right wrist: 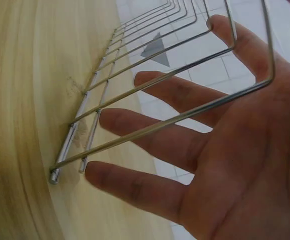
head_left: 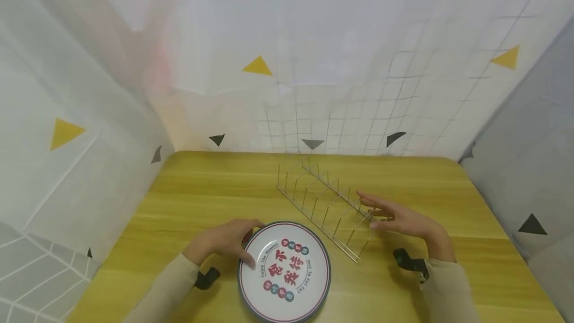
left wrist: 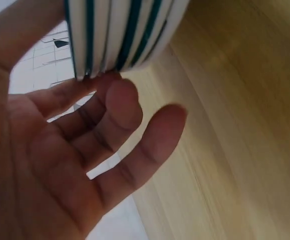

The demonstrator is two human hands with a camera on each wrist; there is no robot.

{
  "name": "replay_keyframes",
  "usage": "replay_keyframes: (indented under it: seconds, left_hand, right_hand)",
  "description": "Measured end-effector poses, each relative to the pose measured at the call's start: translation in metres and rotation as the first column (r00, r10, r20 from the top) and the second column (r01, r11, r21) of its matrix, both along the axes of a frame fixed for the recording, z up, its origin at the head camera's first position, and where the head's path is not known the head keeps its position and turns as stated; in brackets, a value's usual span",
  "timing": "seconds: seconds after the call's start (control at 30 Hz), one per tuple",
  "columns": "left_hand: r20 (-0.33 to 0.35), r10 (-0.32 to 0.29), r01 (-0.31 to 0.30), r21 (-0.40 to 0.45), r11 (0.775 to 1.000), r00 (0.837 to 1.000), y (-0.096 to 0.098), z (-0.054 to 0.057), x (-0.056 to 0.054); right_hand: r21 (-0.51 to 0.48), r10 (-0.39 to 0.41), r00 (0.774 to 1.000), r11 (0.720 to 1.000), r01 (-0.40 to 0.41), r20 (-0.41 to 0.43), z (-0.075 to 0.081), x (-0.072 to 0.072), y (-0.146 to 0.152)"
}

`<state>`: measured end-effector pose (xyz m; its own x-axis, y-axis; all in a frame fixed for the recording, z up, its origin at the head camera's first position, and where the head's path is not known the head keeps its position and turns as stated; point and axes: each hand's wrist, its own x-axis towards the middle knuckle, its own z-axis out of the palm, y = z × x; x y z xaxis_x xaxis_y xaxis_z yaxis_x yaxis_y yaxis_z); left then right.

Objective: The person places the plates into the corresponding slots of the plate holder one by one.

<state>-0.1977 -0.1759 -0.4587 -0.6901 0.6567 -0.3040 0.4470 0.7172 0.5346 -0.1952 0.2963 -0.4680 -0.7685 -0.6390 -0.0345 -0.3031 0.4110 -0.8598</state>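
A stack of plates lies near the front of the wooden table. The top plate is white with red lettering and a dark rim; green-and-white striped edges of several plates show in the left wrist view. My left hand grips the stack's left edge, thumb over the top plate and fingertips at the rims; the other fingers hang off the side. Beyond the stack to the right stands a wire dish rack. My right hand is at its near right end, fingers extended and spread behind the end wires, holding nothing.
The wooden table reaches back to a pale wall with yellow and dark triangles. Similar pale sheets flank both sides. The rack runs diagonally from the far middle toward the front right.
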Motion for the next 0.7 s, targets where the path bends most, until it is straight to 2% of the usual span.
replay_keyframes:
  seconds: [0.13, 0.4, 0.57, 0.7]
  left_hand:
    - [0.022, 0.020, -0.021, 0.028, 0.999, 1.000, -0.001, 0.000, 0.000]
    - [-0.052, 0.044, -0.039, 0.087, 0.995, 0.998, 0.000, 0.004, -0.002]
    - [0.004, 0.107, -0.107, 0.168, 0.980, 0.994, 0.000, 0.018, -0.002]
    - [0.041, 0.115, -0.122, 0.267, 0.956, 0.992, 0.000, 0.034, -0.003]
  right_hand:
    - [-0.013, 0.028, 0.999, 1.000, -0.027, 0.025, -0.002, -0.001, 0.001]
    - [-0.011, 0.027, 0.999, 1.000, -0.027, 0.043, -0.002, 0.000, 0.002]
    - [-0.001, 0.022, 0.999, 1.000, -0.022, 0.045, -0.004, -0.001, 0.002]
    - [0.006, 0.010, 0.999, 1.000, -0.010, 0.052, -0.005, -0.001, 0.004]
